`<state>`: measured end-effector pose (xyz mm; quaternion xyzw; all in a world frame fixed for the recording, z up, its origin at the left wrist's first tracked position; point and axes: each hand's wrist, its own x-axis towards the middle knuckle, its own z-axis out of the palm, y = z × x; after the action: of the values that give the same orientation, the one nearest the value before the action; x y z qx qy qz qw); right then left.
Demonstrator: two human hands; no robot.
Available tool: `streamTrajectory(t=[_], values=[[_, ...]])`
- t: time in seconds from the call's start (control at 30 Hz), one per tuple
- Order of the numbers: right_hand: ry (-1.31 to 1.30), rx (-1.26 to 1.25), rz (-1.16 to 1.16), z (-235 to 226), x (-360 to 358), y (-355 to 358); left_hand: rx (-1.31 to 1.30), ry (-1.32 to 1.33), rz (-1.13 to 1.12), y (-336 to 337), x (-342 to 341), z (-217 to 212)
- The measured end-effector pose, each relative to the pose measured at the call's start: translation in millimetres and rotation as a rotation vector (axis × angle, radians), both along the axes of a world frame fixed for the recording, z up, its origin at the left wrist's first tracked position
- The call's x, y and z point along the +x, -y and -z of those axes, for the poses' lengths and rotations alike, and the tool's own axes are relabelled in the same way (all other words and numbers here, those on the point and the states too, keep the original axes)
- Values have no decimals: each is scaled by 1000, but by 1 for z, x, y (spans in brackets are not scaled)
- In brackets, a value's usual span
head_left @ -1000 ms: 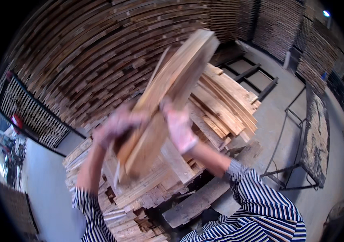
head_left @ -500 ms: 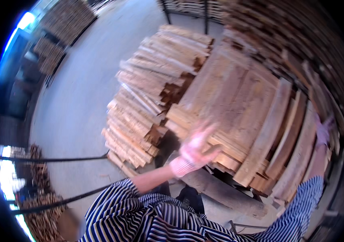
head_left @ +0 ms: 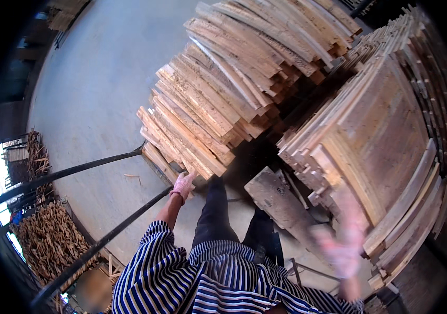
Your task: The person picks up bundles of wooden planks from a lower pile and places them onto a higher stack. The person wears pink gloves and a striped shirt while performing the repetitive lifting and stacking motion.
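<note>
My left hand (head_left: 183, 186), in a pinkish glove, is at the near lower end of a stack of wooden planks (head_left: 197, 99). Its fingers close around the end of a plank there, partly hidden. My right hand (head_left: 345, 233), also gloved and smeared by motion, is in front of the second stack of boards (head_left: 380, 141). Its fingers look spread, with nothing visible in them. Below that stack, a wide weathered board (head_left: 281, 204) slants down beside my legs.
Dark metal bars (head_left: 103, 243) run from the lower left toward the plank stack. Curved boards (head_left: 412, 214) lean along the right stack's near side. A heap of wood pieces (head_left: 50, 235) lies at the lower left. Grey concrete floor (head_left: 92, 94) stretches to the left.
The view has shifted, with the plank stack now nearer. My left hand has moved from the right stack to the left one; my right hand has come off the outer boards and back toward me.
</note>
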<state>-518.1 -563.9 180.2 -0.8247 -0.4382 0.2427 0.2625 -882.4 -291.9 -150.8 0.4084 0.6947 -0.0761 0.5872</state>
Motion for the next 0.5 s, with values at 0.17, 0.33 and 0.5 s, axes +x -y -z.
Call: streamTrajectory(t=[0.17, 0.33, 0.5], values=[[-624, -387, 50, 277, -108, -89, -32, -13, -233, -75, -11, 60], [-591, -640, -23, 437, -129, -201, -49, 104, -378, -141, -68, 184], [-625, -769, 23, 529, -138, -251, -19, 297, -613, -150, -28, 225]])
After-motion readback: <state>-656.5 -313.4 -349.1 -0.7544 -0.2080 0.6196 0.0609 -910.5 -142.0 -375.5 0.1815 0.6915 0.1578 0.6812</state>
